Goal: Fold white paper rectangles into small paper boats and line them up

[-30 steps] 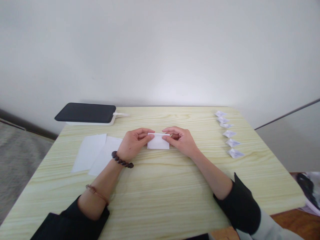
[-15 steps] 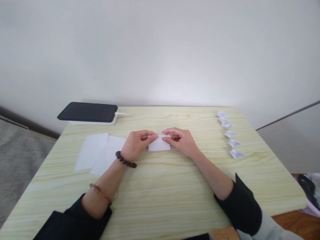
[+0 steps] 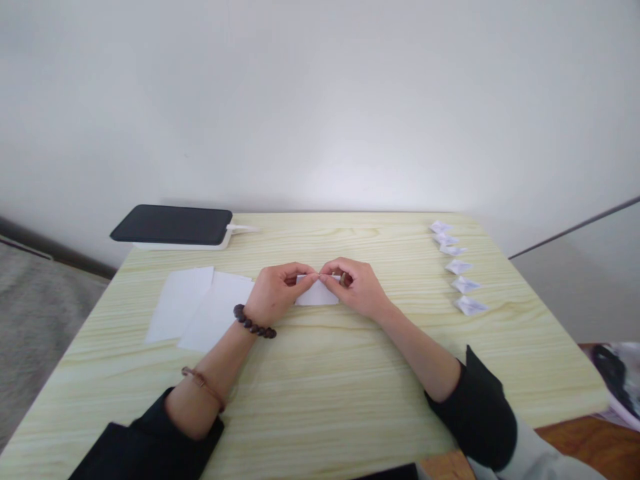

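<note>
Between my hands a small folded sheet of white paper (image 3: 317, 295) lies at the middle of the table. My left hand (image 3: 281, 288) pinches its upper edge with thumb and forefinger. From the other side my right hand (image 3: 356, 284) pinches the same edge, and the tips of both hands meet at the middle of it. Fingers cover the paper's upper corners in part. Left of my left hand, two flat white sheets (image 3: 180, 303) overlap, one partly behind my wrist.
Several folded white paper boats (image 3: 470, 305) stand in a column on the right of the wood-grain table (image 3: 320, 400). A black-screened phone (image 3: 173, 225) rests on a white block at the back left, with a white cable (image 3: 244, 229). A white wall rises behind the table.
My right hand has moved left, so its fingertips now touch those of my left hand at the paper's upper edge. The view has shifted slightly.
</note>
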Tool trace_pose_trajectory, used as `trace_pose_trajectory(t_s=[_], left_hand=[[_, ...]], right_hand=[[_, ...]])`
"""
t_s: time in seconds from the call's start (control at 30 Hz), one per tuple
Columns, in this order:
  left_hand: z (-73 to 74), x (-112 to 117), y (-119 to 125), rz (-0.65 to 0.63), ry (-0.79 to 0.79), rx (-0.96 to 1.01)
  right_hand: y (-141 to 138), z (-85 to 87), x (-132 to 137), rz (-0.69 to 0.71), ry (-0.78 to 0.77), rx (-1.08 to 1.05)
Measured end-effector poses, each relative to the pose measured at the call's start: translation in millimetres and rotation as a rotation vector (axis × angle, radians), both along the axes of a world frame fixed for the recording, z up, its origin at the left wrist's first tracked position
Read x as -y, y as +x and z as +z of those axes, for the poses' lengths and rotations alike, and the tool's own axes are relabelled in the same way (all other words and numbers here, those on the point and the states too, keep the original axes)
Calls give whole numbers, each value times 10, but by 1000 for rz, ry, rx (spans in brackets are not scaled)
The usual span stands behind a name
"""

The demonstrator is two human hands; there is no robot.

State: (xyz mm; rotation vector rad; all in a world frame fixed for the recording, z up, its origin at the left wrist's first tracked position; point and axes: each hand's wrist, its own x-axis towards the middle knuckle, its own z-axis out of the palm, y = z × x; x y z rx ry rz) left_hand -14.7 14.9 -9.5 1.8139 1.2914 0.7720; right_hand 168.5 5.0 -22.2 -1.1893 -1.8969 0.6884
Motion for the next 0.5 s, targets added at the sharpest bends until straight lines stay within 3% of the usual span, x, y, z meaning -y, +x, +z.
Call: trace_pose_trajectory(t_s=[0.5], left_hand=[[27,11,12,21,42,-60]], right_hand=[[25,1,-16,69,-6,73]])
